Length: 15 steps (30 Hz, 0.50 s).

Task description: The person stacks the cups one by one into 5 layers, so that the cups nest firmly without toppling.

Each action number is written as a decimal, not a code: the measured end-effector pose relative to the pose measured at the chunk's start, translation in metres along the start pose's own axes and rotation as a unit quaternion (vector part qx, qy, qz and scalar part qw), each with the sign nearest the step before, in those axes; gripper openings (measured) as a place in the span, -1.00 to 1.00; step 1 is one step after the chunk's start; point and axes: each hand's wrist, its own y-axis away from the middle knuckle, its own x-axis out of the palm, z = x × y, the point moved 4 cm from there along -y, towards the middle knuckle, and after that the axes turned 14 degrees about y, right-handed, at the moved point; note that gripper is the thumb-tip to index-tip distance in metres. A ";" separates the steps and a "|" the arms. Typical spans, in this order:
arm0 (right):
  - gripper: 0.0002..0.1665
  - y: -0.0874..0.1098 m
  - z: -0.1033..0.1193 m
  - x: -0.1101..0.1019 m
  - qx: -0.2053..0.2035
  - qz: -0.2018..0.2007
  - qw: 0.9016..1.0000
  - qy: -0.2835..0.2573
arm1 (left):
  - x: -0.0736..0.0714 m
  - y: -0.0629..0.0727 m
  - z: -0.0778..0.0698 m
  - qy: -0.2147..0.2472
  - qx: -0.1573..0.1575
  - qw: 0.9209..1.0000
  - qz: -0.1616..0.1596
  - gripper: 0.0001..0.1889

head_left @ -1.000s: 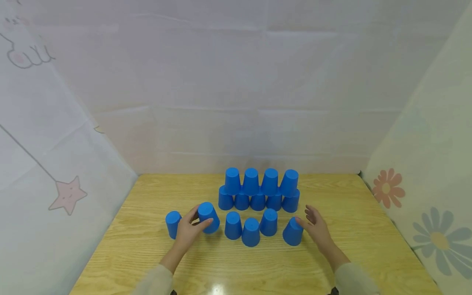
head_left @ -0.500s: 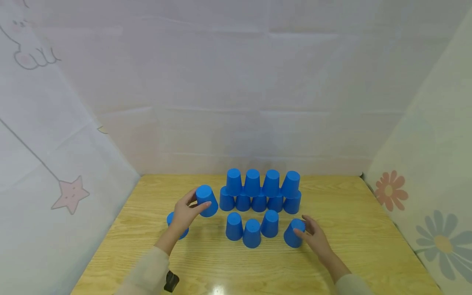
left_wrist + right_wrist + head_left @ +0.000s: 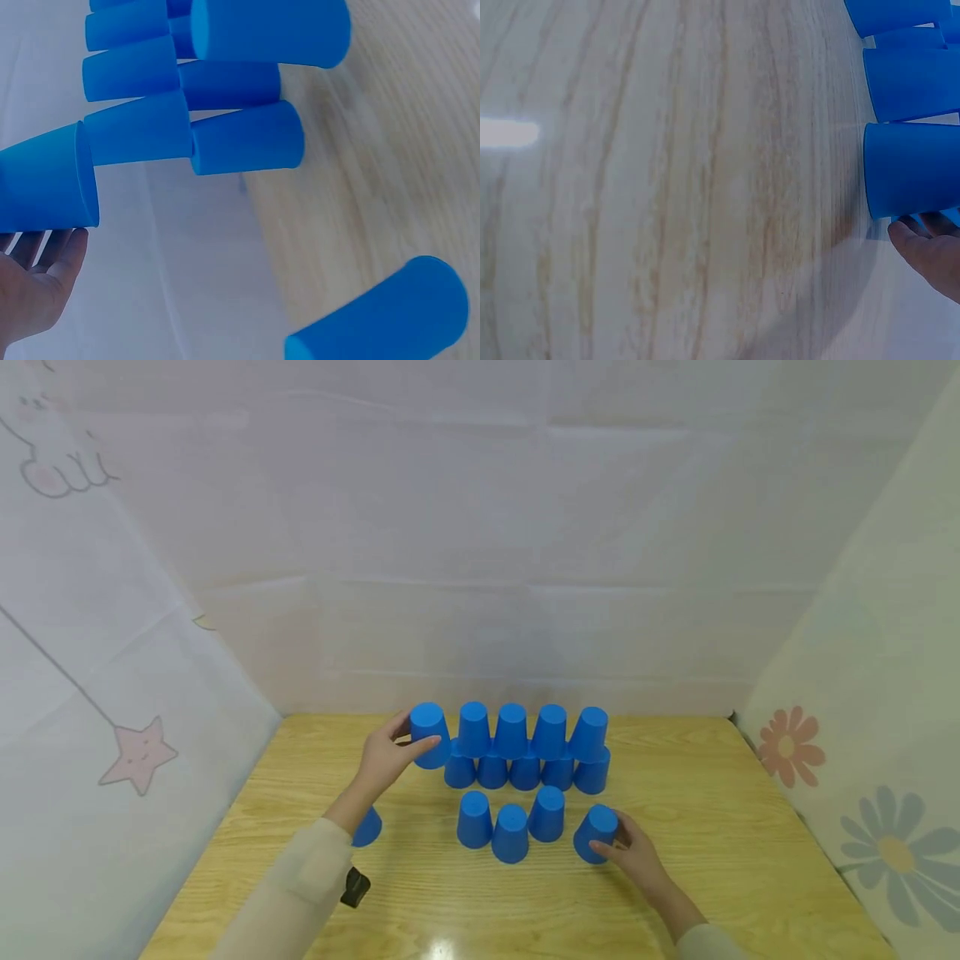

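Note:
My left hand (image 3: pixel 386 758) holds an upside-down blue plastic cup (image 3: pixel 431 737) in the air, thumb in front and fingers behind. That cup hangs just left of a two-tier row of upside-down blue cups, beside the leftmost upper cup (image 3: pixel 473 730) and above the lower tier's left end (image 3: pixel 459 770). In the left wrist view the held cup (image 3: pixel 45 180) sits close to the upper tier. On the right, my right hand (image 3: pixel 636 858) grips another upside-down blue cup (image 3: pixel 595 835) standing on the table, its thumb across the front.
Several upside-down cups stand in front of the row, among them a middle one (image 3: pixel 510 833). Another cup (image 3: pixel 367 828) at the left is partly hidden by my left forearm. A patterned cloth (image 3: pixel 480 568) walls in the wooden table (image 3: pixel 465 918) at the back and sides.
My left hand has lifted its cup from the table, carrying it up and back to the row's left end. My right hand's fingers have closed around the right-hand cup.

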 end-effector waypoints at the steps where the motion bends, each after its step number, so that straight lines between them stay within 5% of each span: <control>1: -0.21 0.000 -0.001 0.001 0.001 0.000 1.000 0.000 | 0.001 -0.003 -0.002 -0.003 -0.001 1.000 0.002 -0.32; 10: -0.21 -0.003 0.000 0.007 0.009 -0.015 1.000 0.011 | 0.019 -0.020 -0.036 -0.006 0.015 1.000 0.022 -0.36; 15: -0.24 -0.005 -0.002 0.010 0.010 -0.026 1.000 0.005 | 0.027 -0.037 -0.027 0.000 0.014 1.000 0.022 -0.31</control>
